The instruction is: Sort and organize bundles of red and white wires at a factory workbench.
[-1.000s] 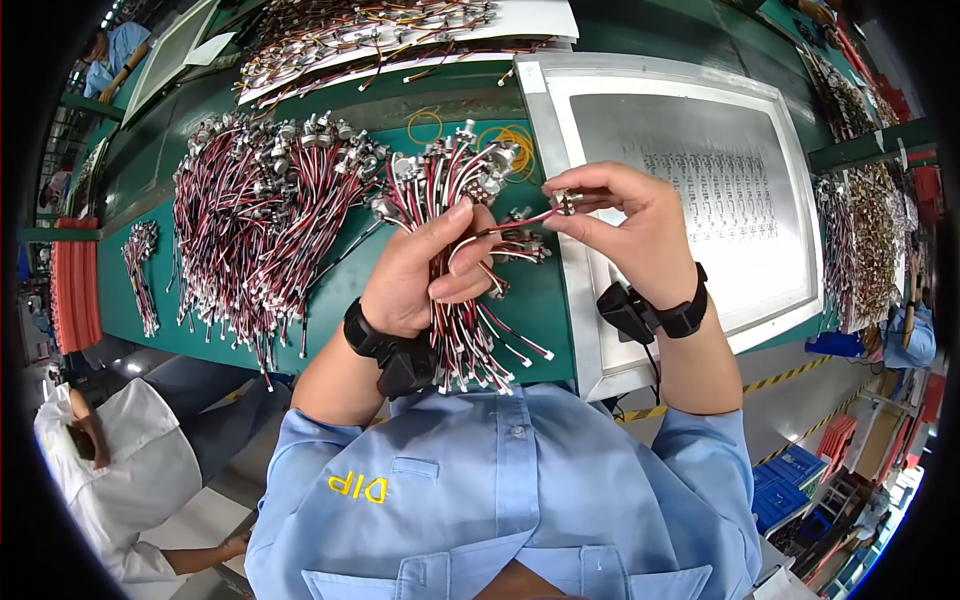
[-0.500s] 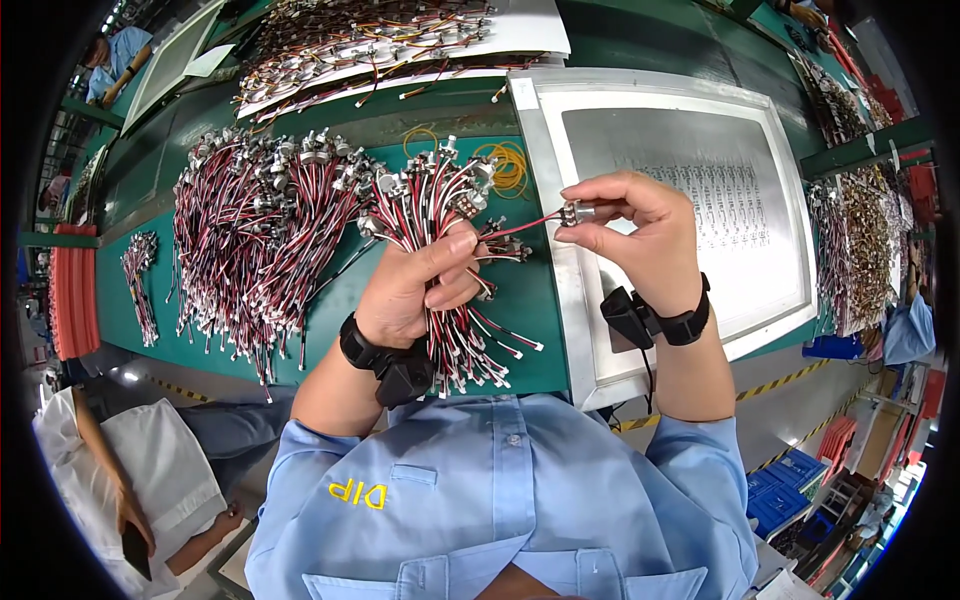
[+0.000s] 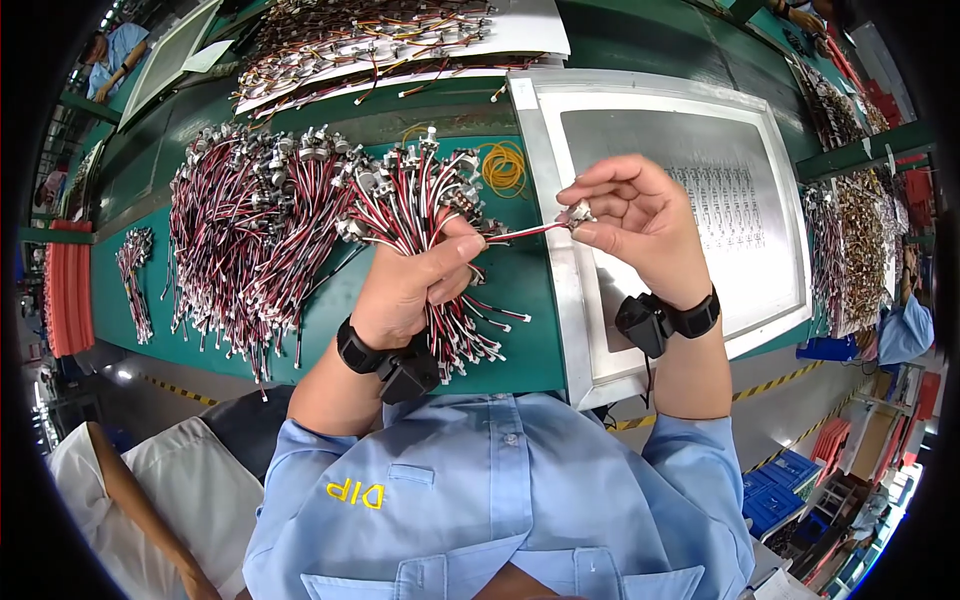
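Observation:
My left hand [image 3: 425, 275] is closed round a thick bundle of wire harnesses [image 3: 415, 195], red, black and white leads with round metal parts at the top and small white plugs fanning out below. Between thumb and fingertips, my right hand [image 3: 635, 225] pinches the metal part [image 3: 576, 213] at the end of one harness. That harness's red and white wires stretch sideways to my left thumb. Left of the bundle, a large heap of similar harnesses [image 3: 250, 235] lies on the green mat [image 3: 315, 345].
A metal-framed screen [image 3: 590, 350] lies under my right hand. Rubber bands [image 3: 503, 170] rest behind the bundle. A smaller harness bunch [image 3: 135, 285] lies at far left. More wired parts cover white sheets [image 3: 530, 35] at the back. A person in white [image 3: 190, 470] is at lower left.
The bundle in my left hand has tilted to the left. My right hand has turned a little, and the single harness's wires now stretch to my left thumb.

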{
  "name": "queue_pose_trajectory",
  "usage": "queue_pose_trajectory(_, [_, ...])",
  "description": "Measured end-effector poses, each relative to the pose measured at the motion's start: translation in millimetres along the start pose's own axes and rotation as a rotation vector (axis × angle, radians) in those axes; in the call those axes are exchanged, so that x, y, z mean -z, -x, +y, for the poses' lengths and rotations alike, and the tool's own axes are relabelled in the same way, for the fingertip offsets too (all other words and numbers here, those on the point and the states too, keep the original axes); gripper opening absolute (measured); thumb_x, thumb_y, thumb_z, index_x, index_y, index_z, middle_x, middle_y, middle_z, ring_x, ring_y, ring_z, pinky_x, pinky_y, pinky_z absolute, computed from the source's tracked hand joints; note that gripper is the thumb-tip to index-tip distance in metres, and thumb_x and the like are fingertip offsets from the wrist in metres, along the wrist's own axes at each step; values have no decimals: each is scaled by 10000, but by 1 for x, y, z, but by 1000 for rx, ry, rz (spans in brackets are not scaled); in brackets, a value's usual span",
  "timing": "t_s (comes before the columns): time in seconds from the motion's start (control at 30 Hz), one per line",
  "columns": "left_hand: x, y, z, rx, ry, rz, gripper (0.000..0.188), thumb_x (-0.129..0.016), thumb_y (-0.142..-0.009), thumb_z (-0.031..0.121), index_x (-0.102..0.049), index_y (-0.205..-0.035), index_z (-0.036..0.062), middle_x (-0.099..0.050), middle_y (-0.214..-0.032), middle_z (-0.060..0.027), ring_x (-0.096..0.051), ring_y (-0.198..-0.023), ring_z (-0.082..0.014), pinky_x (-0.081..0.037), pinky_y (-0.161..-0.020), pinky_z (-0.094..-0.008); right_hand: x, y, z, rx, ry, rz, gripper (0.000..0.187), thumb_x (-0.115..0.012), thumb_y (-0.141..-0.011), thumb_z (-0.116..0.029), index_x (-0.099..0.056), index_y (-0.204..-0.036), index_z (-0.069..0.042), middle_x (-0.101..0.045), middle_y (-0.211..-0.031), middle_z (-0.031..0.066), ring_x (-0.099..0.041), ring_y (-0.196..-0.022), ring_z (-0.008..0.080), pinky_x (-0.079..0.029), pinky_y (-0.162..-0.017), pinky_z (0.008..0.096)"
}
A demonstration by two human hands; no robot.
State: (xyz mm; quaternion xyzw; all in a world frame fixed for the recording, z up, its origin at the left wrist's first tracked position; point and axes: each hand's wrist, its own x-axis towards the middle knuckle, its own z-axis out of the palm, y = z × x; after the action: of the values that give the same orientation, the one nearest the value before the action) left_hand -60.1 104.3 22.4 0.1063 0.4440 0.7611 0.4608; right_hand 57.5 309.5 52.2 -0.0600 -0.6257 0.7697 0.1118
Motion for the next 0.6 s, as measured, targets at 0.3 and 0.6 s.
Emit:
queue_pose_trajectory(0.3, [-1, 1, 0, 4, -46, 20, 119, -609, -834, 46, -590, -949, 19, -516, -631, 13, -357, -436, -35, -259, -401, -199, -2, -2, 1, 100, 125, -22, 268, -674, -739, 59, -609, -997, 23, -616, -990, 118, -617, -888, 184, -501, -799, 265])
queue_pose_trajectory(0.6, [-11, 1, 3, 78, -139, -144, 184, -570, -871, 86, -596, -1034, 3, -585, -749, -14, -413, -492, -26, -328, -449, -180, 6, 3, -16, 5, 587, -430, 212, -689, -707, 27, -655, -914, -2, -616, -884, 81, -610, -835, 134, -478, -737, 234])
